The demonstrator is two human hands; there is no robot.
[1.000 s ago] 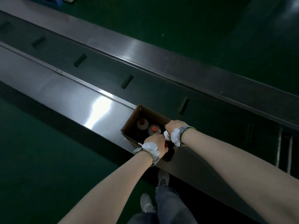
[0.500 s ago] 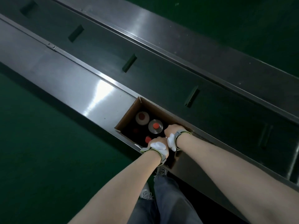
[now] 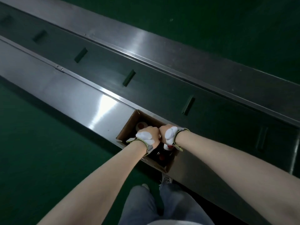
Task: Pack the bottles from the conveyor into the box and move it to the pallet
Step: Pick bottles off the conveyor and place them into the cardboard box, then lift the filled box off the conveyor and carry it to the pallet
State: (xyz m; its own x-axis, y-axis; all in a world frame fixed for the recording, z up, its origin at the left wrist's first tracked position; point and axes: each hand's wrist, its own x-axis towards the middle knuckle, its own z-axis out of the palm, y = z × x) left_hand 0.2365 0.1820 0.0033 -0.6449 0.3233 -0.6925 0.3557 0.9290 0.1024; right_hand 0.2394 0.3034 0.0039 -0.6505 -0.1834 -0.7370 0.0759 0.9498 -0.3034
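Your fingers are curled under and out of sight on both sides, so I can't tell whether they're clamped on a bottle or just pressing down. Your left hand (image 3: pixel 148 135) and right hand (image 3: pixel 168 135) sit knuckle to knuckle, touching, both over the middle of the open box (image 3: pixel 128 125). Directly beneath them are the bottles: one red cap (image 3: pixel 140 126) peeks out just beyond your left knuckles, another red cap (image 3: pixel 162 157) shows nearer you, below your wrists. They stand upright, axes pointing straight up at your palms. The box rests on the steel ledge (image 3: pixel 73 98) this side of the belt (image 3: pixel 146 88), its long side running diagonally toward you. The stretch of belt in view carries no bottles. If the box is full, my call is each hand goes out to an opposite end wall, left to the far-left end, right to the near end.
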